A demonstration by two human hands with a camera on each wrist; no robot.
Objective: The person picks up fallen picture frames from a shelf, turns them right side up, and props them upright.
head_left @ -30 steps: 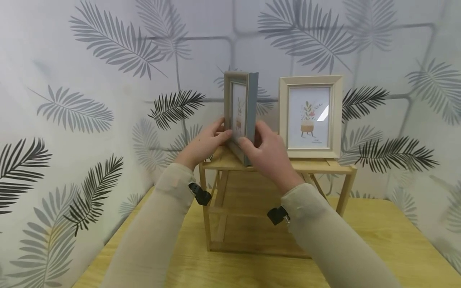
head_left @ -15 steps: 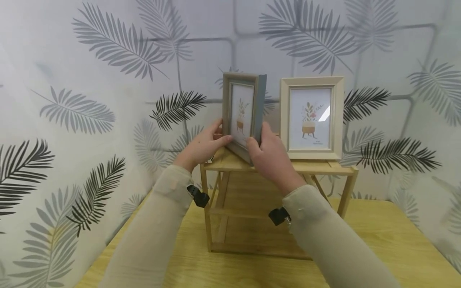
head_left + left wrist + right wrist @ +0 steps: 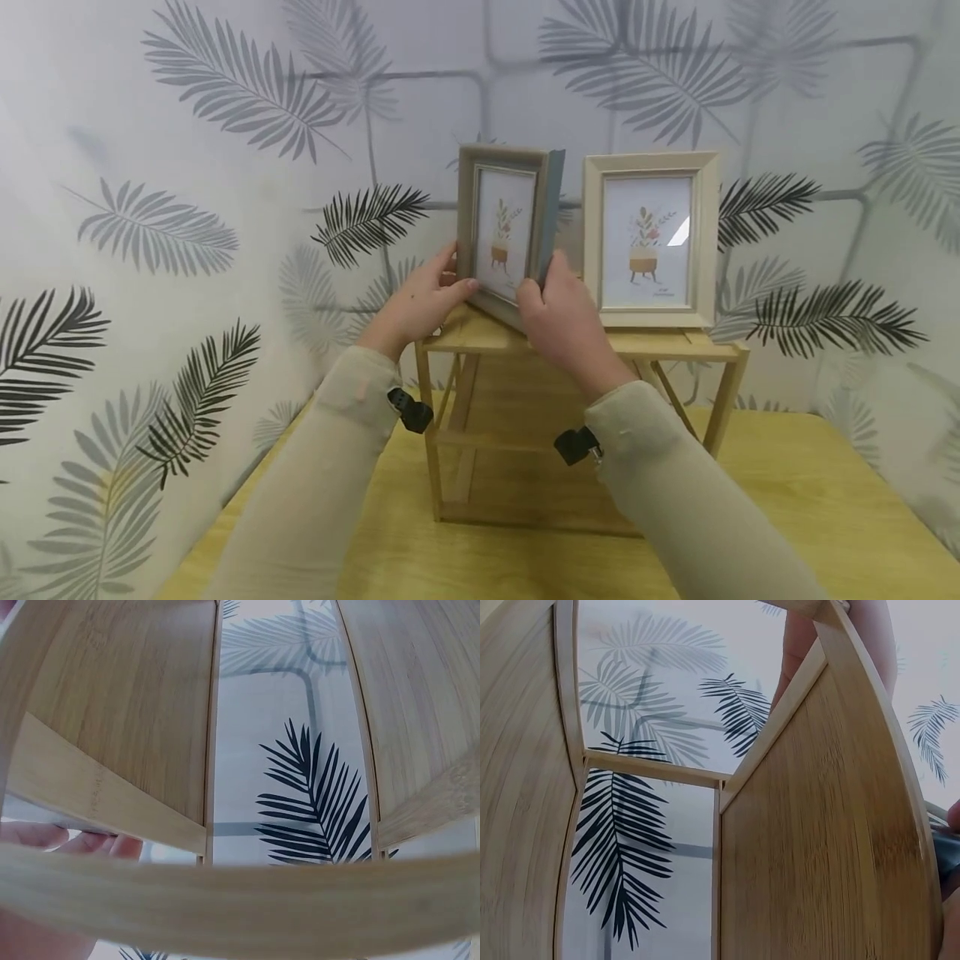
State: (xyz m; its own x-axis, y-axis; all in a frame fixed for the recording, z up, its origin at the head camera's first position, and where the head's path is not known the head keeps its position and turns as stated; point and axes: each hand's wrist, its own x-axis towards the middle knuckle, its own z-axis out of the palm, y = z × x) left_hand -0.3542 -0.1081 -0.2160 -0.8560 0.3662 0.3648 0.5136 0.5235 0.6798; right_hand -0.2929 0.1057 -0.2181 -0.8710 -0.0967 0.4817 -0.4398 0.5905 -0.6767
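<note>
A grey-edged rectangular wooden picture frame (image 3: 504,233) with a glazed plant-pot print stands upright on the top of a pale bamboo slatted shelf rack (image 3: 675,346), turned at an angle so its flat blue-grey side shows. The left hand (image 3: 417,304) grips its left edge, fingers curled around the moulding; the right hand (image 3: 562,321) pinches the lower right corner. Just beside it, apart, a cream bevelled wooden frame (image 3: 649,240) with the same print faces squarely forward. The rack sits on a smooth yellow wood-grain table (image 3: 787,517) against matte leaf-patterned wallpaper (image 3: 225,125).
</note>
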